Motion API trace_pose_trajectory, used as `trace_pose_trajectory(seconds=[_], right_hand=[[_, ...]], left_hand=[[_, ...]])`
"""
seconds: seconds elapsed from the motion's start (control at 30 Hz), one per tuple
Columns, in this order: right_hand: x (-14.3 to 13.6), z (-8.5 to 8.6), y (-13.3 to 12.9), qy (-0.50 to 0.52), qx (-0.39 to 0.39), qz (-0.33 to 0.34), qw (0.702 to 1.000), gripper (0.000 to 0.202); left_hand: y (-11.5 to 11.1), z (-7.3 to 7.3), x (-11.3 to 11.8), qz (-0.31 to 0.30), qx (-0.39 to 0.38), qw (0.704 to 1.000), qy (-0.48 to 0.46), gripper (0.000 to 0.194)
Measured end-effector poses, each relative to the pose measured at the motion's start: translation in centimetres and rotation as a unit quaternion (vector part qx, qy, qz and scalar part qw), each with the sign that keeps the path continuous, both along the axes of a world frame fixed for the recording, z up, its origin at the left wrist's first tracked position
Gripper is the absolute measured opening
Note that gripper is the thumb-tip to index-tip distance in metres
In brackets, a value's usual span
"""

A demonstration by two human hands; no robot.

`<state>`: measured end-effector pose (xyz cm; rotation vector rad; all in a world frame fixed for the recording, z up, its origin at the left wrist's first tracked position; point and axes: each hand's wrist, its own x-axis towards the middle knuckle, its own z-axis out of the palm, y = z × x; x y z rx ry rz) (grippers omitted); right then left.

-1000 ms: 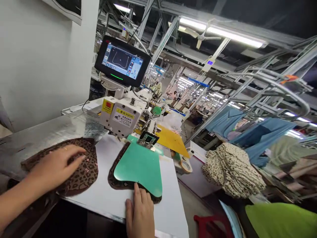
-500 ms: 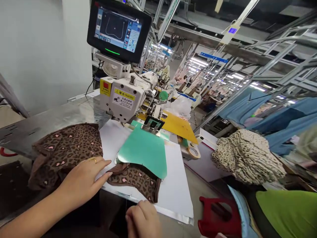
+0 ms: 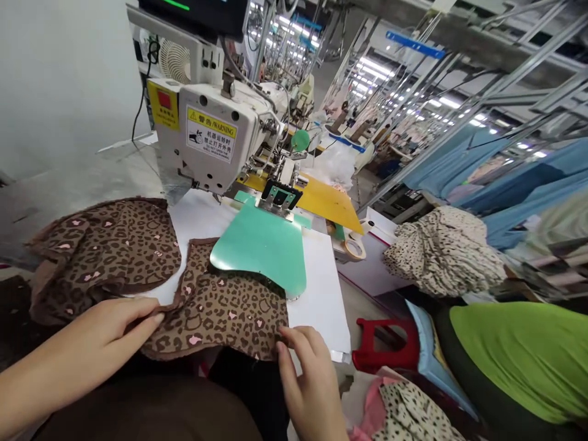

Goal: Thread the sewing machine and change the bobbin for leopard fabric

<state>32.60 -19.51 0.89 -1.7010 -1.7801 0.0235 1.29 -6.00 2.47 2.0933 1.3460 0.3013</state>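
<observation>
A brown leopard-print fabric piece (image 3: 220, 306) lies on the white board (image 3: 321, 294), its far edge under the green template (image 3: 261, 248). My left hand (image 3: 103, 340) pinches its left edge. At the lower right corner of that piece, my right hand (image 3: 307, 380) grips the cloth with its fingertips. To the left lies a stack of similar leopard-print pieces (image 3: 105, 245). The white sewing machine (image 3: 206, 141) stands behind, its clamp (image 3: 280, 197) resting on the green template.
A yellow plate (image 3: 331, 205) and a tape roll (image 3: 353, 248) sit right of the machine. A pile of spotted cream fabric (image 3: 443, 251), a red stool (image 3: 381, 346) and a person in a green top (image 3: 519, 355) are at the right. Blue garments hang beyond.
The leopard-print piece has slid out toward me from under the green template. My left hand moved from the stack onto its left edge, and my right hand took hold of its right corner.
</observation>
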Motion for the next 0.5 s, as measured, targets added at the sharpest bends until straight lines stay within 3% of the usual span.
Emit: trace_pose_trajectory(seconds=[0.1,0.2,0.37,0.5], right_hand=[[0.4,-0.7,0.0,-0.012,-0.02,-0.007,1.0,0.017],[0.4,-1.2,-0.2,-0.01,-0.03,-0.017,0.999,0.016],[0.6,-1.1,0.3,0.008,-0.023,-0.047,0.999,0.016],[0.5,-1.4,1.4,-0.02,-0.033,-0.07,0.997,0.017]], left_hand=[[-0.5,-1.5,-1.8,0.012,-0.073,0.997,0.017,0.051],[-1.2,-2.6,-2.3,0.045,-0.08,0.996,0.019,0.054],[-1.8,-1.8,-1.0,0.104,0.012,0.994,0.005,0.061],[-1.1,-1.6,0.6,0.074,0.129,0.988,0.034,0.059]])
